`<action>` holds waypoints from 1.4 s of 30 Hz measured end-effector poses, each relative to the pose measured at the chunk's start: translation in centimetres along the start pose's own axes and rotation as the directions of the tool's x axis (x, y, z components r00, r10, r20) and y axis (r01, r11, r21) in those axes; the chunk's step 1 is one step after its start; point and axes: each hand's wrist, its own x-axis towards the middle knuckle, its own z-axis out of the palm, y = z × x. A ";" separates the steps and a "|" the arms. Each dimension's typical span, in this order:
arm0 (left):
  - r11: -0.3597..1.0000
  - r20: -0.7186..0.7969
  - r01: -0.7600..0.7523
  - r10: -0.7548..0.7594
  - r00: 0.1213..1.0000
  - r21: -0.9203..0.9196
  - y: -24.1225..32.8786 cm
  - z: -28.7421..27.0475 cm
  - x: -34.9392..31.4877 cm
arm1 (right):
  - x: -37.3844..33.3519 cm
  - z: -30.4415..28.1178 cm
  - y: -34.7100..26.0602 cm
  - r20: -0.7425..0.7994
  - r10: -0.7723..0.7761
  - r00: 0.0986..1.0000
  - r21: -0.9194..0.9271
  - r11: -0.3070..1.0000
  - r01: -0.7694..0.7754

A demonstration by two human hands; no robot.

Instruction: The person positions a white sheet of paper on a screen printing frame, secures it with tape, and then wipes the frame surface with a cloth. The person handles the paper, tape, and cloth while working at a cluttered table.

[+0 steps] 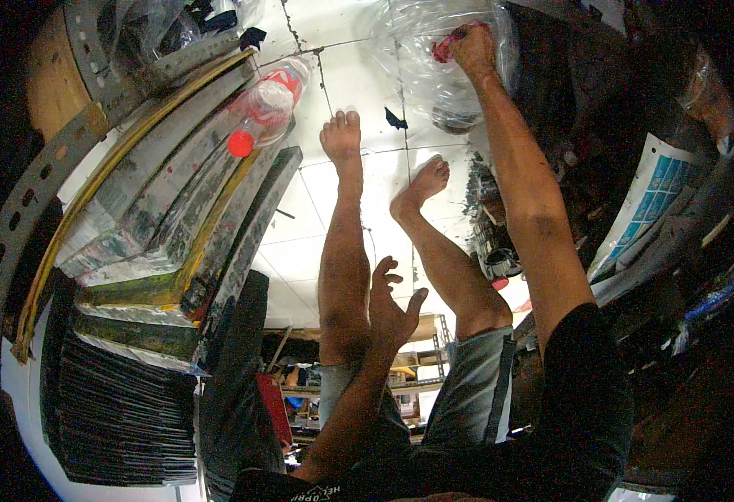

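Observation:
My right arm reaches far forward to the upper right. There my right hand (pixel 474 52) is closed, with a crumpled red-pink thing (pixel 444 48) at its fingers; its kind is too unclear to name. Around and below that hand spreads a clear plastic bag (pixel 421 84), with something darker at its bottom. My left hand (pixel 395 308) hangs in front of my left knee, fingers apart and holding nothing.
A clear bottle (pixel 271 105) with a red cap and label lies by several paint-stained frames (pixel 149 209) stacked at the left. A perforated metal bar (pixel 28 201) curves past them. Dark scraps (pixel 395 119) lie on the white tiles (pixel 333 71). A blue-and-white sheet (pixel 647 205) stands right.

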 end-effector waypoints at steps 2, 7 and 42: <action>1.000 0.003 -0.016 0.016 1.000 -0.002 -0.1 0.0 0.2 | 0.3 0.2 1.4 -0.027 0.071 0.997 0.045 0.997 -0.070; 1.000 -0.002 -0.013 0.013 1.000 0.003 -0.8 0.3 -0.1 | -1.0 -0.3 -1.3 -0.069 0.133 0.989 -0.002 0.991 -0.134; 0.998 -0.037 -0.067 0.066 0.997 -0.008 -2.1 1.3 -0.5 | 1.0 1.5 3.9 -0.217 0.169 0.961 0.069 0.985 -0.158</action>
